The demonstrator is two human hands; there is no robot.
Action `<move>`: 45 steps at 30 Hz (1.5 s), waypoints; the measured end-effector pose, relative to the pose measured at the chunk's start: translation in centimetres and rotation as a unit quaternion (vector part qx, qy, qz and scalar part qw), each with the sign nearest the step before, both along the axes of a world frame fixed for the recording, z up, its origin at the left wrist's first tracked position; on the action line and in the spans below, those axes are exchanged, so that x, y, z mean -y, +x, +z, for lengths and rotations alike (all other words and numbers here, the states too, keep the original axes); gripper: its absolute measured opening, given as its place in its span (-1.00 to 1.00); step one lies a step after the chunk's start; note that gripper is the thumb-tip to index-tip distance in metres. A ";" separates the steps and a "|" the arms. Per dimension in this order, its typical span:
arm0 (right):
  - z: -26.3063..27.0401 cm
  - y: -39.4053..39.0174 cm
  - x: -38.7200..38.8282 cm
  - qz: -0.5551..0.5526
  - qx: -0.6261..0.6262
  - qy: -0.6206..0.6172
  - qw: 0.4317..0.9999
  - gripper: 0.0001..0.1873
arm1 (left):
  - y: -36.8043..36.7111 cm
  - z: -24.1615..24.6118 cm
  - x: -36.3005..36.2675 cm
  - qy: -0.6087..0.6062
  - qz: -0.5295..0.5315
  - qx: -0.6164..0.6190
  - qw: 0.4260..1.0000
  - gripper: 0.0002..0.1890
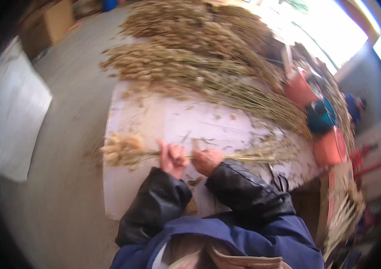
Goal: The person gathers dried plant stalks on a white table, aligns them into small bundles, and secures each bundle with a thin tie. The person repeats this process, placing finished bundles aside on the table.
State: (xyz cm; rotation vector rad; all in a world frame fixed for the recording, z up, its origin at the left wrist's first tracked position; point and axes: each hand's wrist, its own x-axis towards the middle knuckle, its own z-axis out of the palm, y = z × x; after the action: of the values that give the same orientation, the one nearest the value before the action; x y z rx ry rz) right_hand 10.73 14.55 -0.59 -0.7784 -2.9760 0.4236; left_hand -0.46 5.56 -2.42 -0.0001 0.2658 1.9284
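A small bunch of dried grass point(123, 149) lies sideways across the front of a pale table, its fluffy tan heads pointing left. Close behind the heads, my left hand point(174, 159) is closed around the stems, thumb raised. My right hand point(208, 161) grips the same stems a little to the right, its knuckles uppermost. From its far side the thin stalks point(240, 156) run on to the right towards a loose heap of pale stalks point(274, 151). A short light strip point(195, 144) sticks up beside my right hand; blur hides what it is.
Large bundles of dried grass point(177, 64) cover the table's point(136, 117) far side. Coral pots point(328, 149) and a teal pot point(319, 114) line the right edge. Scissors point(279, 181) lie by my right sleeve. A cardboard box point(57, 22) and white sheet point(15, 111) are left.
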 end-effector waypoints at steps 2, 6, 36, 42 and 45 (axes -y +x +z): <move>-0.5 0.6 -0.2 -0.013 -0.042 0.022 0.999 -0.93 | -0.4 -0.3 0.0 -0.033 0.044 -0.002 0.998 -0.36; -0.6 2.8 -2.9 -0.002 -0.038 0.116 0.993 -0.92 | -1.8 -1.0 0.3 0.015 0.065 0.014 0.998 -0.37; 0.2 14.2 -10.0 -0.212 0.077 0.149 0.963 -0.77 | -2.0 -0.2 0.8 -0.123 0.126 -0.018 0.984 -0.39; -0.6 22.2 -15.4 -0.424 0.182 0.189 0.867 -0.72 | -1.7 0.0 0.9 -0.181 0.147 -0.015 0.972 -0.39; 1.6 26.7 -16.2 -0.498 0.152 0.163 0.838 -0.75 | -1.8 0.0 0.9 -0.165 0.121 -0.040 0.978 -0.38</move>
State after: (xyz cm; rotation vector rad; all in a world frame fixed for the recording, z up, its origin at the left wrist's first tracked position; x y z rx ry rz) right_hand 37.40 30.74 0.97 -2.2449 -2.2407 -0.2832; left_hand -2.30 4.67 -2.43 -0.1839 0.6635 2.1056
